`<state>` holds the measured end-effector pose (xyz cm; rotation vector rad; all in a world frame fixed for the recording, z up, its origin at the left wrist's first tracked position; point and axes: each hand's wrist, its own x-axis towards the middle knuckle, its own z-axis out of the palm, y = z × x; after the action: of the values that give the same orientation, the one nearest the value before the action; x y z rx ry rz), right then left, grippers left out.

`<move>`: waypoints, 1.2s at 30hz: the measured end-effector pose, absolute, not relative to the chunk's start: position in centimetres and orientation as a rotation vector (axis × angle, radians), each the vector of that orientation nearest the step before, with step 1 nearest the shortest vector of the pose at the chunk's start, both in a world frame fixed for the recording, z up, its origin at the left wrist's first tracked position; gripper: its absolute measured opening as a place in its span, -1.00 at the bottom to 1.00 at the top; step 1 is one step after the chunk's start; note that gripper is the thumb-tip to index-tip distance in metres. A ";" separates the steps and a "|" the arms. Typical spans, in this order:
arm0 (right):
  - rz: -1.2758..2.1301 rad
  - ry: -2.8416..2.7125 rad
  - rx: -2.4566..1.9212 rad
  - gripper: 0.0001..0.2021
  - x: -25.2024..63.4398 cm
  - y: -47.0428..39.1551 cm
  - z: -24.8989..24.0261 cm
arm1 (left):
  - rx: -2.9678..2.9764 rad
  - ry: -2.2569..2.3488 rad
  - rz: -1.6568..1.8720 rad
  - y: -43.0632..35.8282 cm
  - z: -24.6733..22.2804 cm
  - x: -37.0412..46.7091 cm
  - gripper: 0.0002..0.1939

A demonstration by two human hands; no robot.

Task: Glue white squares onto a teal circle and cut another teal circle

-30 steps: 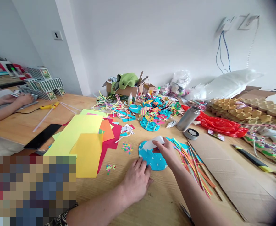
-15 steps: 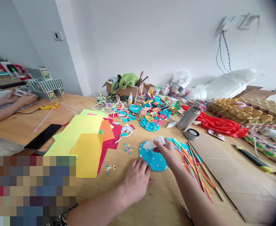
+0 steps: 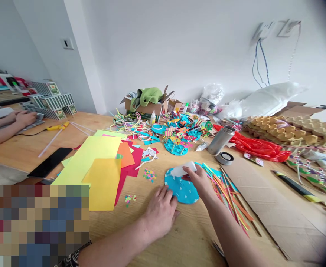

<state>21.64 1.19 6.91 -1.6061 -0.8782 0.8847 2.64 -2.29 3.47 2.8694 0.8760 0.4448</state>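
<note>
My right hand grips a white glue bottle, tilted with its nozzle toward the left part of a round blue disc. Whitish glue dabs dot the disc, which lies on the wooden table. My left hand rests flat beside the disc's lower left edge, fingers stretched out and at or near its rim. Small confetti dots lie in a pile to the left of the disc, with a smaller group of dots nearer me. Thin coloured paper strips spread out to the right.
Coloured paper sheets and a black phone lie left. Behind the disc are decorated crafts and a steel flask. Cardboard and a utility knife lie right. Another person's hands are far left.
The glue bottle has shifted very slightly over the disc in my right hand. My left hand stays put. At far left, the other person's hands have lowered to the table.
</note>
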 end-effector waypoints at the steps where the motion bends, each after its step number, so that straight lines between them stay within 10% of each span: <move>1: 0.883 -0.879 -1.613 -0.78 21.7 1.1 7.0 | 2.858 0.883 0.452 -2.3 3.5 2.6 -0.65; 36: 0.848 -0.843 -1.539 -0.69 23.5 -0.6 6.7 | 2.917 0.867 0.444 -2.5 3.0 2.4 -0.66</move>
<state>23.53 -0.57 6.69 -1.5386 -0.8427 0.8484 2.38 -2.47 3.04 2.9171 0.8673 0.4441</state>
